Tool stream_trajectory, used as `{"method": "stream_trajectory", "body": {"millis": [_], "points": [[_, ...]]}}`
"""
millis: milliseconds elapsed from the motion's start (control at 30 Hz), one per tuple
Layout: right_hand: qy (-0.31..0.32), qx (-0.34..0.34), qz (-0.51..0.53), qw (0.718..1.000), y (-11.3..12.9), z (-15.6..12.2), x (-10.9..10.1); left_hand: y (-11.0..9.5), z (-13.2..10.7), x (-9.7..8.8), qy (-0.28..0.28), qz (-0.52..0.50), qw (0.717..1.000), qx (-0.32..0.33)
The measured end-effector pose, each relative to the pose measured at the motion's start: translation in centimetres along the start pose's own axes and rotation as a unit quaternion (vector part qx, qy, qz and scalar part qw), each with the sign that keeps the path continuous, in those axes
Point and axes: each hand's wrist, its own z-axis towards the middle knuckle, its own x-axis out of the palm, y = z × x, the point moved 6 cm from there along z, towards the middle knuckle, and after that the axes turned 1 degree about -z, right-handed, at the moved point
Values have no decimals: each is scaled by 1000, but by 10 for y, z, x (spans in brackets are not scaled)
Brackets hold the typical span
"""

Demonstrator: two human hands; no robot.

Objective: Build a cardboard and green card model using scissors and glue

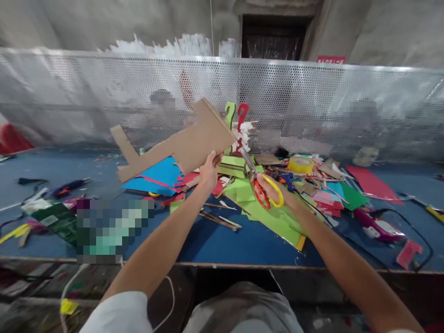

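Observation:
My left hand (209,172) is closed on the lower edge of a brown cardboard cut-out (180,144), held up above the blue table (225,240). The cut-out has a broad body and a long arm reaching down to the left. My right hand (277,192) grips scissors (261,184) with one red and one yellow handle loop. Their blades point up and left toward the cardboard's right edge. Below both hands lie green paper sheets (270,215).
Coloured paper scraps, a yellow tape roll (300,164), wooden sticks (217,217), a glue gun (376,226) and cables litter the table. Green and red foam shapes (236,115) stand at the back before a perforated metal screen (312,101). The table's front edge runs near my lap.

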Motion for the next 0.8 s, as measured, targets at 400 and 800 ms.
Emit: {"method": "stream_trajectory", "body": {"millis": [400,800], "points": [[-331,-34,179,926,-10,18,-49,54,-75,29,315,278,903,-89],[-346,-122,174,914,9,25,-134,40,-58,23,507,148,833,-164]]}}
